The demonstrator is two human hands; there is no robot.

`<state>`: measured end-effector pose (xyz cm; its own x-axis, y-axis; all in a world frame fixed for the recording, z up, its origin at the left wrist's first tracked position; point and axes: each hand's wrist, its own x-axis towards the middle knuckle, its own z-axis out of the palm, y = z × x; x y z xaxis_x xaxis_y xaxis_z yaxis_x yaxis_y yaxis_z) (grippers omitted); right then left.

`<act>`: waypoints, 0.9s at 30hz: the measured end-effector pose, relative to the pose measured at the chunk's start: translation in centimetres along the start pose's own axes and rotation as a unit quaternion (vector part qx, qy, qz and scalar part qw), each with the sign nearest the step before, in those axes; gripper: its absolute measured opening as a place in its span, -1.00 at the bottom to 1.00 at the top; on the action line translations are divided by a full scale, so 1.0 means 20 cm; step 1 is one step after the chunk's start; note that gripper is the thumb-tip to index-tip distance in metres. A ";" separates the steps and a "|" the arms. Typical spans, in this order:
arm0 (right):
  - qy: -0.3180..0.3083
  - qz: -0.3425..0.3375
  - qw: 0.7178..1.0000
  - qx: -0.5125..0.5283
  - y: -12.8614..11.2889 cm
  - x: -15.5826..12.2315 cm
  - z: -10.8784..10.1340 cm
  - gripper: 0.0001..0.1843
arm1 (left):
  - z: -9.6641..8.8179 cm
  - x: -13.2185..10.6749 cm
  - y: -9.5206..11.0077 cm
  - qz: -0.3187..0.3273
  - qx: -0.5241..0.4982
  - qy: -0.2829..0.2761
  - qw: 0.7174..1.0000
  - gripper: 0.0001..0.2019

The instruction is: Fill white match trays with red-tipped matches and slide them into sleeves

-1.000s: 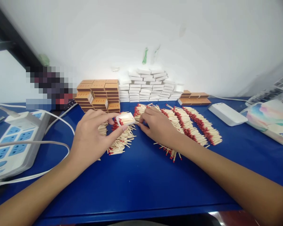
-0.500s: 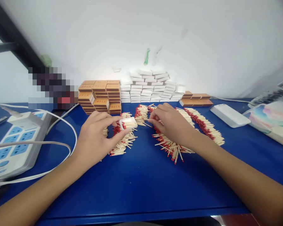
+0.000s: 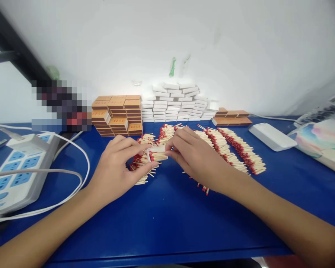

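Note:
My left hand (image 3: 117,166) pinches a small white matchbox tray (image 3: 156,153) with matches lying in it, held just above a loose heap of red-tipped matches (image 3: 142,166) on the blue table (image 3: 167,223). My right hand (image 3: 194,158) has its fingers closed against the tray's right end, with a few matches in the fingertips as far as I can tell. Long rows of matches (image 3: 234,150) lie behind and to the right of that hand.
Stacks of orange matchbox sleeves (image 3: 117,114) and white trays (image 3: 174,104) stand along the wall, with a few more orange sleeves (image 3: 231,117) to their right. A power strip (image 3: 15,171) and white cables (image 3: 72,175) lie at the left. A white flat device (image 3: 269,136) and a colourful packet (image 3: 321,143) rest at the right.
My right hand went to the match rows and came back left to the tray. My left hand shifted the tray slightly right and lower, toward the right hand.

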<state>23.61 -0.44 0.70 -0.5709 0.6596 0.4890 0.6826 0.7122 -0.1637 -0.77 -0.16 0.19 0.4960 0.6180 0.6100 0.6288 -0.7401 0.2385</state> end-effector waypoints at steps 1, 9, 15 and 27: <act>0.007 -0.010 1.000 -0.009 -0.01 0.00 0.01 -0.83 | 0.00 0.00 0.01 0.003 -0.004 -0.001 1.000 -0.66; 0.068 0.007 0.997 0.023 0.00 0.00 0.02 -0.82 | -0.01 -0.01 0.02 0.000 -0.008 -0.002 1.000 -0.67; 0.015 0.109 0.992 -0.061 0.11 -0.01 0.04 -0.83 | -0.01 0.01 0.00 -0.041 0.016 0.024 0.999 -0.69; -0.085 0.089 0.977 -0.177 0.14 0.00 0.11 -0.77 | -0.03 0.03 0.01 -0.063 0.030 0.056 0.996 -0.74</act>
<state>24.52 2.14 -1.55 -0.4751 0.8174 0.3257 0.8760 0.4745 0.0871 -0.76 -0.05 0.97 0.3418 0.6693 0.6597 0.7184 -0.6387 0.2758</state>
